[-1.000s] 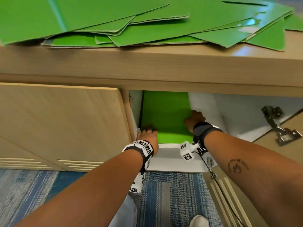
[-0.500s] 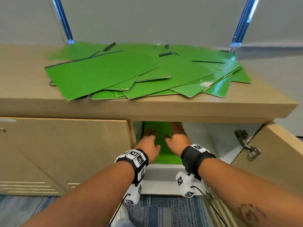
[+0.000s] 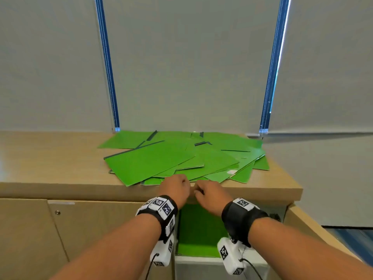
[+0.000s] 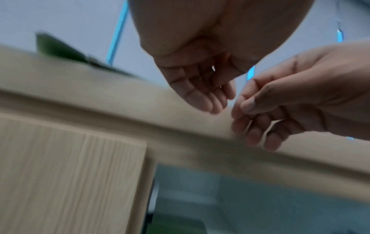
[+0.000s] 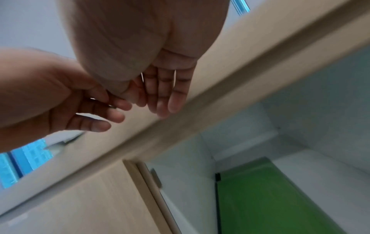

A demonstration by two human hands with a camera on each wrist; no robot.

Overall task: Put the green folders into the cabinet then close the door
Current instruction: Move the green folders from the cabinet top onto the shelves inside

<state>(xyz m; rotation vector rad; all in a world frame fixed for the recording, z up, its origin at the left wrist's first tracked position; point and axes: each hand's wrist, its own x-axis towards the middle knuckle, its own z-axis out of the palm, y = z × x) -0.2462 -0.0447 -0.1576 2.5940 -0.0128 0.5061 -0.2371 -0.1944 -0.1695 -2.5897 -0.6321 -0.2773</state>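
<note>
A loose heap of green folders [image 3: 181, 158] lies on the wooden cabinet top [image 3: 50, 164]. Below, inside the open white compartment, green folders [image 3: 198, 233] lie flat, also seen as green folders [image 5: 270, 194] in the right wrist view. My left hand [image 3: 176, 187] and right hand [image 3: 210, 195] hover side by side at the top's front edge, just before the heap. Both hold nothing; the fingers [image 4: 202, 98] of the left hand and fingers [image 5: 170, 95] of the right hand hang relaxed and slightly bent.
The cabinet door [image 3: 314, 225] stands open at the right. A shut wooden door [image 3: 101, 229] is left of the opening. Grey blinds with two blue strips [image 3: 107, 63] rise behind the top. Blue carpet [image 3: 353, 237] shows at the far right.
Both hands have come out of the cabinet compartment and risen to the front edge of the top, near the heap. The head view has lifted from the opening to the wall.
</note>
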